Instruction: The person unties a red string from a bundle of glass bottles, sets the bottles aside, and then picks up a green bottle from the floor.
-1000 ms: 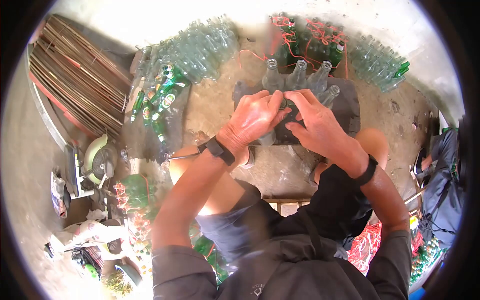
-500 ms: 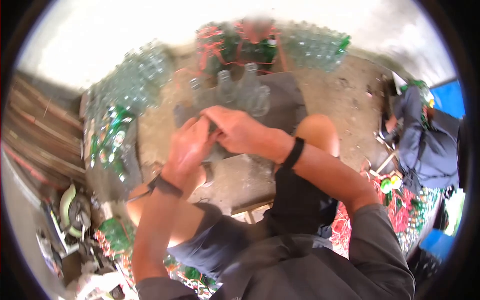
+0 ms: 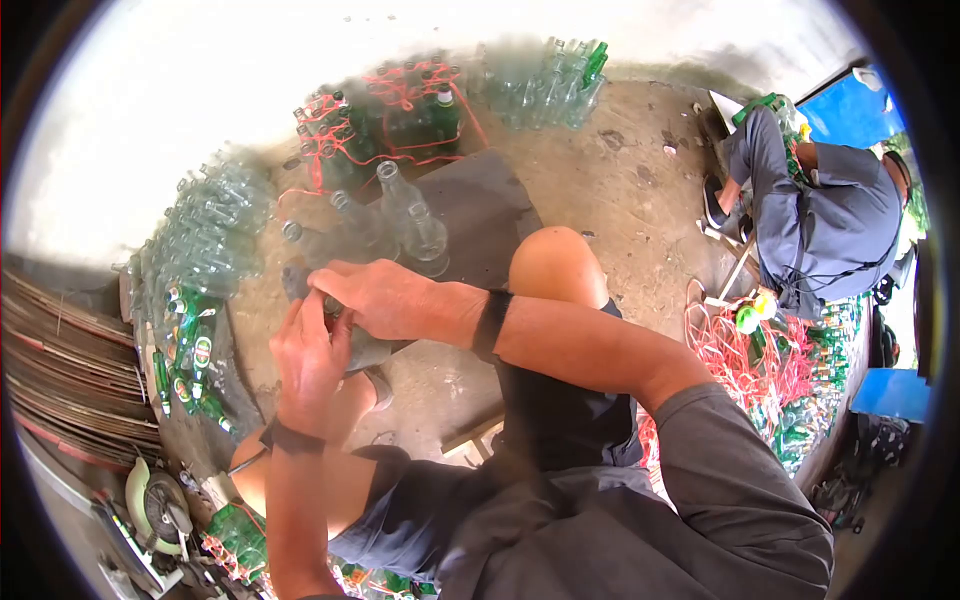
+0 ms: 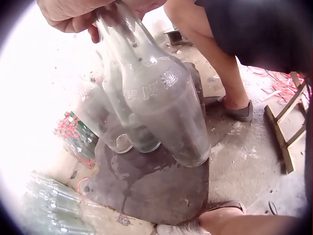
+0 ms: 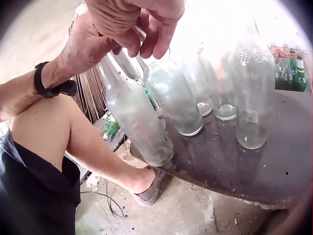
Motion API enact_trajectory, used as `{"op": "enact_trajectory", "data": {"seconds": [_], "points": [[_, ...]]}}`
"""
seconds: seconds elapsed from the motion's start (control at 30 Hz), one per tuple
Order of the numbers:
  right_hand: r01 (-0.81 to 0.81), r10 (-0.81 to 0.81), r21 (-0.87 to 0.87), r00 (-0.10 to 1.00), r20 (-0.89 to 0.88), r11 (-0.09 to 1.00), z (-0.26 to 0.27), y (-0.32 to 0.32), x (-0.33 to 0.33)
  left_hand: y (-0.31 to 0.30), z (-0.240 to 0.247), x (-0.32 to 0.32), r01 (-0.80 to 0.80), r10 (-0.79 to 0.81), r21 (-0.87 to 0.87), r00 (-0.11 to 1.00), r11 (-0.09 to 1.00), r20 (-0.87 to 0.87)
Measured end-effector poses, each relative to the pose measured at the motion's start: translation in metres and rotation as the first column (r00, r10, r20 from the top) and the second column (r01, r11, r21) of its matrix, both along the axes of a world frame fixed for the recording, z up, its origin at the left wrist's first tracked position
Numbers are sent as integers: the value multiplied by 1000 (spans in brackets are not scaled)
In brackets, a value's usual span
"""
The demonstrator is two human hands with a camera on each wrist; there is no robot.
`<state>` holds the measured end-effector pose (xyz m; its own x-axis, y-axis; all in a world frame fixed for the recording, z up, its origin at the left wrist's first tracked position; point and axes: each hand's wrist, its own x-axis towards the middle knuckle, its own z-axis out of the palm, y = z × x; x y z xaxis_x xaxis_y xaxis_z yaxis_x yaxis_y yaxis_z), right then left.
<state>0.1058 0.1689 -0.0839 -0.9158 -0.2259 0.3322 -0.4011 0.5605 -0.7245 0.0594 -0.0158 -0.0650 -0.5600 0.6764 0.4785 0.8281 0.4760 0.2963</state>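
Observation:
Both hands meet at the top of a clear glass bottle point(image 5: 134, 117) by the near edge of a dark low table point(image 5: 283, 166). My left hand point(image 3: 305, 360) grips its neck, and embossed characters mark the shoulder of a bottle point(image 4: 161, 93) below that hand in the left wrist view. From the other side, the curled fingers of my right hand point(image 3: 395, 300) pinch at the mouth, which they largely hide. Several more clear bottles stand on the table, one bottle point(image 5: 171, 95) close behind the hands and another bottle point(image 5: 254, 93) farther right.
Bundles of green bottles point(image 3: 430, 115) tied with red twine stand beyond the table. Clear bottles point(image 3: 205, 225) and green bottles point(image 3: 190, 350) crowd the left, near stacked long strips point(image 3: 70, 370). At right are another person point(image 3: 830, 225) and tangled red twine point(image 3: 720, 365).
The head view has swung to the right, so the table and hands now appear farther left and the other person shows more fully. Both hands stay together at the bottle top.

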Motion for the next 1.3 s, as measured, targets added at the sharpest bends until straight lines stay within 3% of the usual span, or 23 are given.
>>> {"op": "enact_trajectory", "data": {"seconds": [0.43,0.6,0.83,0.93,1.07,1.17,1.23,1.3], "points": [[92,-91,0,982,-164,996,-9,1,-2,-2,1,6,30,-29,65,1000,997,-7],[115,-95,61,960,-264,992,-4,9,-1,-9,-11,10,-65,41,166,989,984,144],[104,-98,27,982,-162,994,7,30,-2,-18,-17,11,-121,82,214,980,969,184],[95,-87,56,989,-120,994,9,33,-2,-20,-14,16,-130,56,214,946,968,320],[124,-115,94,989,-94,988,12,38,-4,-24,-5,17,-135,48,229,935,964,352],[136,-133,108,991,-33,985,17,40,-5,-30,-4,15,-123,69,179,957,976,281],[177,-167,139,983,-79,974,15,41,-6,-34,13,17,-148,175,-126,955,981,241],[195,-182,144,979,-95,970,15,41,-7,-39,17,14,-109,148,-141,939,984,311]]}}
